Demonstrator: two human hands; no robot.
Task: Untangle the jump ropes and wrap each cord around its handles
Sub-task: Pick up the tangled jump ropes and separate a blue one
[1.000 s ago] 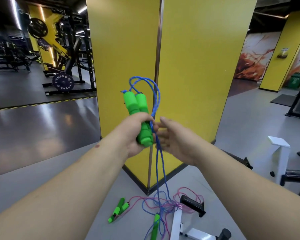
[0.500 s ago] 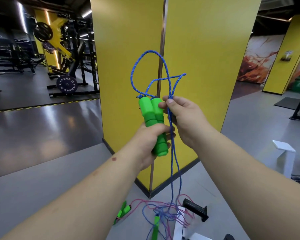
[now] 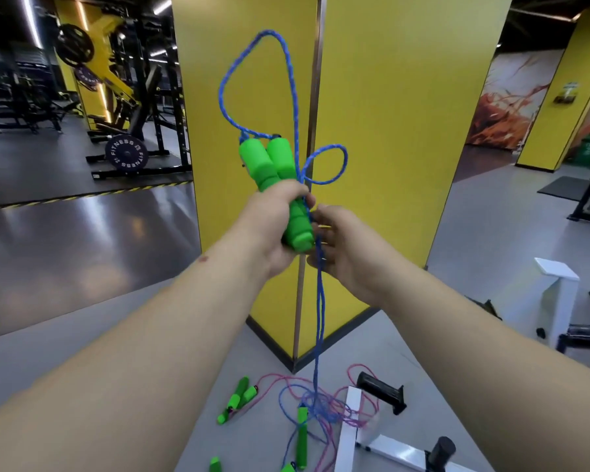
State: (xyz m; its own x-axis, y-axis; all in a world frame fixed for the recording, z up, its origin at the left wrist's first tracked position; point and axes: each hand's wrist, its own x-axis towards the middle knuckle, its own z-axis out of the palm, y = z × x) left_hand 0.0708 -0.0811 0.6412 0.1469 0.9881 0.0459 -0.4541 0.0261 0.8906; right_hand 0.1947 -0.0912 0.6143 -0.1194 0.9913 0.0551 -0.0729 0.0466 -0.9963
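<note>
My left hand grips two green foam handles side by side, held upright at chest height. A blue cord loops high above the handles and makes a smaller loop to their right. My right hand is just right of the handles, its fingers curled round the blue cord where it hangs down. That cord drops to a tangle of blue and pink cords on the floor. More green handles lie there, one pair on the left and others in the tangle.
A yellow pillar with a metal corner strip stands straight ahead. A white frame with black grips sits on the grey floor at lower right. Weight racks and plates stand at the back left.
My right hand has dropped from the top of the handles to below them, along the hanging cord. The upper blue loop has grown taller and a small loop has formed at the right.
</note>
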